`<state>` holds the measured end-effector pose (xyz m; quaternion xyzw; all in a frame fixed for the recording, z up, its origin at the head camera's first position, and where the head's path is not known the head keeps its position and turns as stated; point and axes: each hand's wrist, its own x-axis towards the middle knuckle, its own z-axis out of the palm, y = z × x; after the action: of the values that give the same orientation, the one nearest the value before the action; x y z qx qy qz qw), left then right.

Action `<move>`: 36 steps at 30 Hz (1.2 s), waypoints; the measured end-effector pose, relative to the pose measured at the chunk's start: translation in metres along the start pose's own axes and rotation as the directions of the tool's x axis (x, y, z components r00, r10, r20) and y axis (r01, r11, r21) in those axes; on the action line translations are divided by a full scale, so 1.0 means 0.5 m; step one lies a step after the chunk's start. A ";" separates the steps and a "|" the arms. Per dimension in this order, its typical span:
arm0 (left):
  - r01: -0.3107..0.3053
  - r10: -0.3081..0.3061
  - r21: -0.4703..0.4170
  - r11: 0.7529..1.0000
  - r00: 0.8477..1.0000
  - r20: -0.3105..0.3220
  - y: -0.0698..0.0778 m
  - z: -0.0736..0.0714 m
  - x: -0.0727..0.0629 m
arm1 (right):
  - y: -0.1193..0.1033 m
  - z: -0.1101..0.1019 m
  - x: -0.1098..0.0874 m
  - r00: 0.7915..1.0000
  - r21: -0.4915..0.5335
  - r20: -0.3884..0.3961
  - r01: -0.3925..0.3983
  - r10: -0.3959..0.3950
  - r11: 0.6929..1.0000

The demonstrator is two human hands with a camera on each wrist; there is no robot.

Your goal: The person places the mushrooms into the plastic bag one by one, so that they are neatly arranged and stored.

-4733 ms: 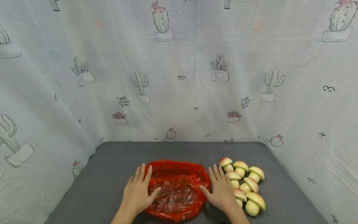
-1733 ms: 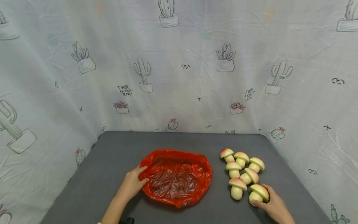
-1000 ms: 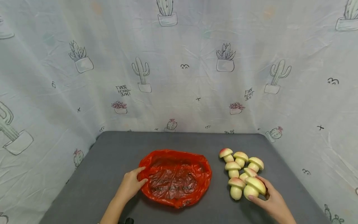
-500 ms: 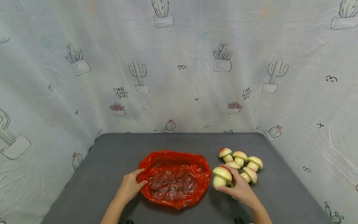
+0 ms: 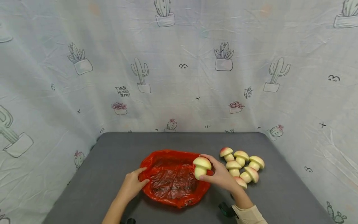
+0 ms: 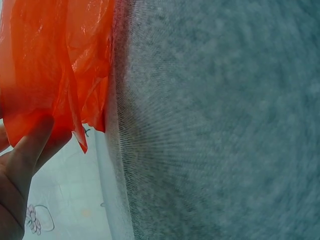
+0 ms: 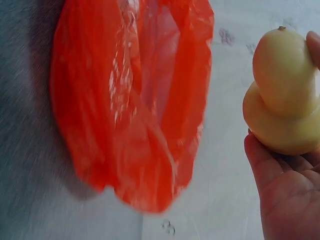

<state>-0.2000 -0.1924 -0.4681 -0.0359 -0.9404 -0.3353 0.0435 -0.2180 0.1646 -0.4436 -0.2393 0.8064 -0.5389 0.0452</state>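
My right grip (image 5: pixel 221 177) holds a yellow mushroom (image 5: pixel 201 168) up by the right edge of the red bag (image 5: pixel 173 185), and my left grip (image 5: pixel 132 183) pinches the left edge. The cap points away from me and the stem points back at me, its long line leaning a bit. Six other mushrooms (image 5: pixel 250 175) lie on the grey surface (image 5: pixel 126 149).
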 end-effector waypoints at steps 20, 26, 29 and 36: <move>0.004 -0.004 0.006 1.000 1.000 -0.009 0.003 0.005 0.001 | -0.022 0.129 0.150 0.978 -0.121 0.210 0.043 -0.017 0.992; -0.003 0.003 0.000 1.000 1.000 -0.024 0.003 0.008 0.001 | -0.028 0.167 0.191 0.968 -0.184 0.252 0.047 0.001 0.982; -0.016 0.016 -0.007 1.000 0.999 -0.028 0.004 0.010 0.001 | -0.025 0.183 0.207 0.962 -0.212 0.273 0.043 0.017 0.976; -0.028 0.028 -0.004 1.000 0.999 -0.030 0.004 0.011 -0.001 | -0.007 0.218 0.234 0.956 -0.268 0.282 0.000 0.078 0.963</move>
<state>-0.1996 -0.1876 -0.4711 -0.0440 -0.9383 -0.3372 0.0623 -0.2839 0.0204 -0.4639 -0.3036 0.8604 -0.3842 0.1412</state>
